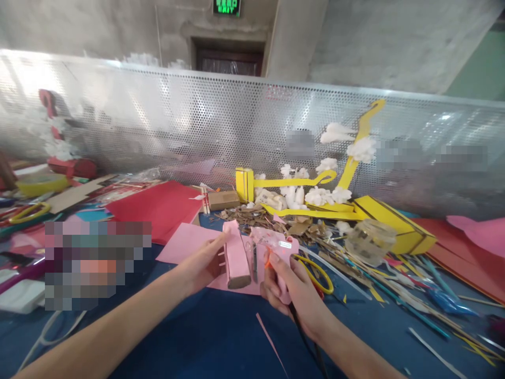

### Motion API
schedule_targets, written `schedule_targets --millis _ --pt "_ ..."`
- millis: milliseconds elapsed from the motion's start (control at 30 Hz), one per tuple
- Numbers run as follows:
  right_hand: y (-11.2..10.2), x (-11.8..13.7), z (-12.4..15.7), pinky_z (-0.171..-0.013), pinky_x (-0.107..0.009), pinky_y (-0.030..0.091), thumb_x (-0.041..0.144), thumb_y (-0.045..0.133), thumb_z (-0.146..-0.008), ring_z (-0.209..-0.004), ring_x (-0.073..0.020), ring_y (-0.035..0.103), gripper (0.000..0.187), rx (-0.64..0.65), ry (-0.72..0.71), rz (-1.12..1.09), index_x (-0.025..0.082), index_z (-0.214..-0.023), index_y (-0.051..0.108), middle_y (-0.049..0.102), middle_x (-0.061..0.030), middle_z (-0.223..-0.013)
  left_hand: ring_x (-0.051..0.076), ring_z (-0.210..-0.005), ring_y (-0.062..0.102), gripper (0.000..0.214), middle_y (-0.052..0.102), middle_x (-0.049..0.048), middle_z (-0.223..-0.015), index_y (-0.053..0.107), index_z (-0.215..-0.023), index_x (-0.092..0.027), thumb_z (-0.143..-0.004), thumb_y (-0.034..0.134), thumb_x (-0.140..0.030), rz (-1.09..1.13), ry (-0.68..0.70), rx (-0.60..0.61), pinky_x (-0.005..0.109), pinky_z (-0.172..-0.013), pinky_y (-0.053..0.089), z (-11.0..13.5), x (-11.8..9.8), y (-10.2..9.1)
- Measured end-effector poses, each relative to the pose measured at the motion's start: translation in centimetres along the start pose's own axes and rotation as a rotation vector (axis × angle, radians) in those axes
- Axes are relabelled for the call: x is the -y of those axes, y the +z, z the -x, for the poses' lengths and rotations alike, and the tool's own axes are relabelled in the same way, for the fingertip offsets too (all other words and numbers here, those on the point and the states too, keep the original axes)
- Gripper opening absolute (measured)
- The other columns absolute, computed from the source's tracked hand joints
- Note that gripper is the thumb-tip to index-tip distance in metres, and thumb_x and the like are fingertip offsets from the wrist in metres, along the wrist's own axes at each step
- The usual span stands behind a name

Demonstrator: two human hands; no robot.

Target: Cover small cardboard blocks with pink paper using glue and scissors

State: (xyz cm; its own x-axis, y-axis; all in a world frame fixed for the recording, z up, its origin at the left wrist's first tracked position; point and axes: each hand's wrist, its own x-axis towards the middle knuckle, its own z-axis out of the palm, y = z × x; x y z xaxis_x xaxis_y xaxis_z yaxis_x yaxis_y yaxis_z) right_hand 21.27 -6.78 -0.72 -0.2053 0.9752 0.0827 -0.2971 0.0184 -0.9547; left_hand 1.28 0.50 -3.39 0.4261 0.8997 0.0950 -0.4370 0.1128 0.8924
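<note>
My left hand (207,266) is closed around a small box covered in pink paper (237,255), its bare cardboard end toward me. In my right hand (290,281) is a pink hot glue gun (284,252) with an orange trigger, its black cord running down toward me. The nozzle points left, close to the box; I cannot tell whether it touches. Beneath both hands lies a sheet of pink paper (179,245) on the blue table. Yellow-handled scissors (325,281) rest just right of the glue gun, partly hidden by it.
A perforated metal panel (177,121) stands behind the table. Yellow paper boxes with strips and white cotton (398,223) are at the back right, near a clear jar (371,242). Cardboard scraps (307,229) and sticks spread across the right. Red paper (158,210) lies at left.
</note>
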Motion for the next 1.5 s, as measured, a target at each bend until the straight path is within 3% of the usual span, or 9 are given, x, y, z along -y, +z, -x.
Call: schedule_targets --millis 100,300,467,600,700,967,1133,1367,1500 --pt "0.0 -0.3 -0.1 -0.045 -0.023 0.031 0.061 0.066 -0.093 -0.031 -0.0021 0.036 0.059 0.029 0.034 -0.020 0.018 -0.057 0.048 0.043 0.0092 -0.044 0.035 -0.108 0.071 0.058 0.076 0.0170 -0.108 0.074 -0.114 -0.019 -0.077 0.080 -0.063 0.006 -0.129 -0.036 0.047 -0.094 0.054 0.1 -0.3 0.4" --pt "-0.4 -0.9 -0.4 -0.042 -0.023 0.027 0.062 0.065 -0.093 -0.030 -0.0028 0.037 0.054 0.023 0.039 -0.038 0.019 -0.064 0.048 0.048 0.0091 -0.047 0.037 -0.115 0.069 0.059 0.076 0.0178 -0.112 0.073 -0.115 -0.020 -0.078 0.076 -0.066 0.056 -0.190 -0.004 0.053 -0.101 0.050 0.5 -1.2 1.5" --pt "-0.3 -0.7 -0.3 -0.042 -0.023 0.024 0.060 0.068 -0.092 -0.030 -0.0021 0.037 0.051 -0.003 0.025 -0.064 0.019 -0.068 0.049 0.050 0.0091 -0.050 0.035 -0.119 0.065 0.053 0.075 0.0162 -0.117 0.073 -0.114 -0.020 -0.081 0.078 -0.060 0.111 -0.226 0.020 0.050 -0.106 0.045 0.7 -1.6 1.8" --pt "0.0 -0.3 -0.1 -0.040 -0.022 0.020 0.059 0.069 -0.091 -0.031 -0.0020 0.036 0.052 -0.028 0.018 -0.057 0.018 -0.065 0.049 0.048 0.0089 -0.049 0.030 -0.112 0.066 0.050 0.074 0.0137 -0.115 0.072 -0.112 -0.018 -0.077 0.085 -0.052 0.080 -0.330 -0.002 0.043 -0.101 0.047 0.9 -2.0 1.9" --pt "0.0 -0.4 -0.1 -0.039 -0.022 0.021 0.061 0.069 -0.091 -0.030 -0.0020 0.035 0.054 -0.031 0.009 -0.071 0.018 -0.063 0.049 0.046 0.0090 -0.047 0.027 -0.104 0.066 0.053 0.074 0.0111 -0.111 0.071 -0.112 -0.020 -0.074 0.086 -0.054 0.063 -0.382 0.002 0.039 -0.093 0.049 1.0 -2.1 2.1" --pt "0.0 -0.1 -0.1 -0.042 -0.023 0.022 0.059 0.072 -0.089 -0.030 -0.0018 0.033 0.057 0.004 0.034 -0.128 0.018 -0.058 0.049 0.042 0.0091 -0.044 0.028 -0.112 0.061 0.060 0.070 0.0159 -0.122 0.069 -0.120 -0.016 -0.076 0.084 -0.053 0.115 -0.340 -0.090 0.038 -0.097 0.046 0.5 -2.0 2.2" --pt "0.1 0.1 0.0 -0.045 -0.023 0.028 0.062 0.071 -0.089 -0.029 -0.0009 0.032 0.058 0.065 0.068 -0.157 0.018 -0.060 0.049 0.046 0.0090 -0.044 0.028 -0.113 0.060 0.054 0.070 0.0162 -0.121 0.070 -0.115 -0.014 -0.078 0.083 -0.051 0.161 -0.267 -0.150 0.039 -0.097 0.046 0.2 -1.9 1.7" --pt "0.2 -0.2 -0.1 -0.048 -0.022 0.034 0.057 0.070 -0.091 -0.029 -0.0008 0.033 0.049 0.034 0.060 -0.157 0.019 -0.069 0.050 0.049 0.0101 -0.047 0.031 -0.114 0.060 0.059 0.066 0.0189 -0.130 0.068 -0.119 -0.015 -0.078 0.083 -0.054 0.153 -0.249 -0.103 0.042 -0.088 0.051 0.3 -1.7 1.6" --pt "0.3 -0.2 0.0 -0.043 -0.022 0.028 0.060 0.070 -0.091 -0.029 -0.0014 0.033 0.050 0.016 0.045 -0.132 0.020 -0.069 0.049 0.050 0.0095 -0.047 0.030 -0.112 0.061 0.062 0.067 0.0197 -0.129 0.068 -0.117 -0.015 -0.073 0.086 -0.055 0.115 -0.244 -0.119 0.041 -0.087 0.052 0.5 -2.0 2.0"
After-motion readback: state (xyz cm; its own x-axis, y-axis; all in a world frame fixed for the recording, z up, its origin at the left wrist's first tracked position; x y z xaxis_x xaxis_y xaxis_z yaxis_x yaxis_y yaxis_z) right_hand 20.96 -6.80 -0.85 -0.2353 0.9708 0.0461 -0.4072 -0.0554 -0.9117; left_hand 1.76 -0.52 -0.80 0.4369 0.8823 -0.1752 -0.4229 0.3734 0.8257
